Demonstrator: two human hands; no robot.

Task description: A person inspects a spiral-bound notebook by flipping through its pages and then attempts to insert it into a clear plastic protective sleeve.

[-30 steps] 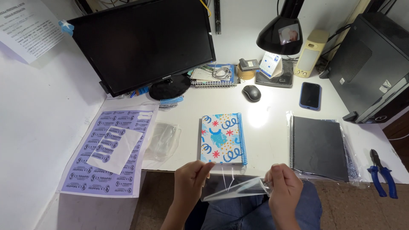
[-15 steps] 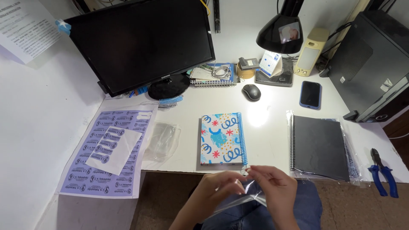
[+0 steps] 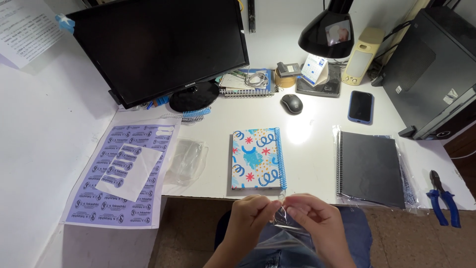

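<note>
Both hands meet just below the desk's front edge, over my lap. My left hand (image 3: 250, 219) and my right hand (image 3: 317, 224) each pinch the top of a small clear plastic bag (image 3: 283, 226) that hangs between them. Directly beyond the fingertips lies a colourful spiral notebook (image 3: 258, 159) with blue swirls and red stars, flat on the white desk (image 3: 312, 154). A black spiral notebook (image 3: 369, 167) rests on a clear sleeve to the right.
A purple label sheet (image 3: 119, 173) and more clear bags (image 3: 186, 160) lie at the left. Blue-handled pliers (image 3: 444, 198) sit far right. At the back stand a monitor (image 3: 163, 49), mouse (image 3: 291, 103), phone (image 3: 360, 106), black lamp (image 3: 327, 32) and a printer (image 3: 436, 69).
My hands were spread apart holding the bag stretched flat; they have come together at its top edge and risen slightly toward the desk edge.
</note>
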